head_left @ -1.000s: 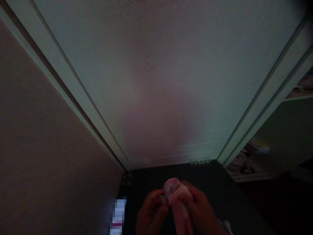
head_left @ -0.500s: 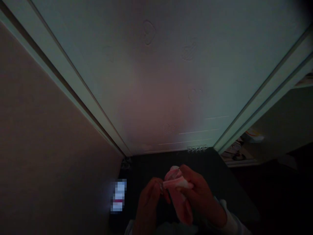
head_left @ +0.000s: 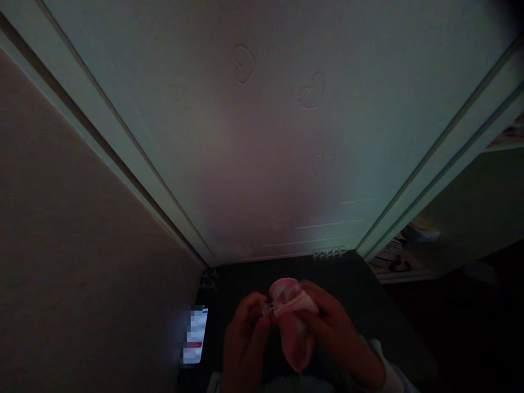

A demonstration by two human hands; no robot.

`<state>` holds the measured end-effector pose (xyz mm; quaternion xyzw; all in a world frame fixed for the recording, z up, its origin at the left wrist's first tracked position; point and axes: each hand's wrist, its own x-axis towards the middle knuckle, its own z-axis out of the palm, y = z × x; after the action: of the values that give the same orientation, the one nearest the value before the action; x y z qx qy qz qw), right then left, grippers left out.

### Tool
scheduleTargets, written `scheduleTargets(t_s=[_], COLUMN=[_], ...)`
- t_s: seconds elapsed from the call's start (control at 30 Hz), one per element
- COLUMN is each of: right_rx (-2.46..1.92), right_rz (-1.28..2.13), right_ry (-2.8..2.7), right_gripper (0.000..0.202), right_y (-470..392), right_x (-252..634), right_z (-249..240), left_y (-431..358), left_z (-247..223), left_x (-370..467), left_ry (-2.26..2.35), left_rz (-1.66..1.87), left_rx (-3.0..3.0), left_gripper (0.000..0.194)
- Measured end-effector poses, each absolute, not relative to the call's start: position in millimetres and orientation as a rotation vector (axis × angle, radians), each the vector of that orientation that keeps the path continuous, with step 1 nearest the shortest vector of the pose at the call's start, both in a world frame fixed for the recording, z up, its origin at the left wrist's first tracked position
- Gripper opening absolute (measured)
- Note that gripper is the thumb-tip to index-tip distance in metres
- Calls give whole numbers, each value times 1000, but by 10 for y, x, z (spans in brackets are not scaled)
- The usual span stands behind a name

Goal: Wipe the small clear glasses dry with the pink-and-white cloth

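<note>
- Pink sock [head_left: 295, 344]: between both hands, over the dark surface [head_left: 368, 305], lower end hanging.
- Right hand [head_left: 333, 322]: fingers gripping the sock's right side.
- Left hand [head_left: 245, 333]: fingertips pinching clear plastic piece [head_left: 266, 309] (blurred) at sock's left edge.

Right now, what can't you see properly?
In the head view:
Pink cloth: partly hidden by the right hand.
Clear thing at the left hand: too small and dim to name.
Bright screen: blurry squares hide what it shows.
Right sleeve: cut off by the bottom edge.
</note>
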<state>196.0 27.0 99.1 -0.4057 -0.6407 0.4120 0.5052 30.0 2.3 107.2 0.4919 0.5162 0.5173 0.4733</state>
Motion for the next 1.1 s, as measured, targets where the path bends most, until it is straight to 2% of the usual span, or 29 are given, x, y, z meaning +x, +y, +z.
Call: scheduleTargets(t_s=[0.27, 0.43, 0.53, 0.7, 0.93, 1.1], right_rx=[-912, -995, -1035, -1090, -886, -956], right_rz=[924, 1010, 1108, 1205, 1042, 981], right_ry=[-1591, -1493, -1406, -1396, -1667, -1637], right_gripper=[14, 15, 15, 14, 23, 25], right_y=[292, 345, 374, 403, 450, 438], right_x=[1984, 1962, 1965, 1973, 1955, 1944], right_z=[883, 818, 823, 852, 894, 844], left_y=[135, 182, 176, 161, 193, 223], left_z=[1075, 1003, 944, 935, 1113, 1089], left_x=[442, 445, 441, 372, 348, 367], left_ry=[1236, 1227, 1239, 1341, 1399, 1342], left_rz=[1267, 1333, 1439, 1353, 1311, 1235], left_rx=[1085, 1045, 1088, 1259, 1122, 1138], left_gripper=[48, 45, 55, 44, 44, 49])
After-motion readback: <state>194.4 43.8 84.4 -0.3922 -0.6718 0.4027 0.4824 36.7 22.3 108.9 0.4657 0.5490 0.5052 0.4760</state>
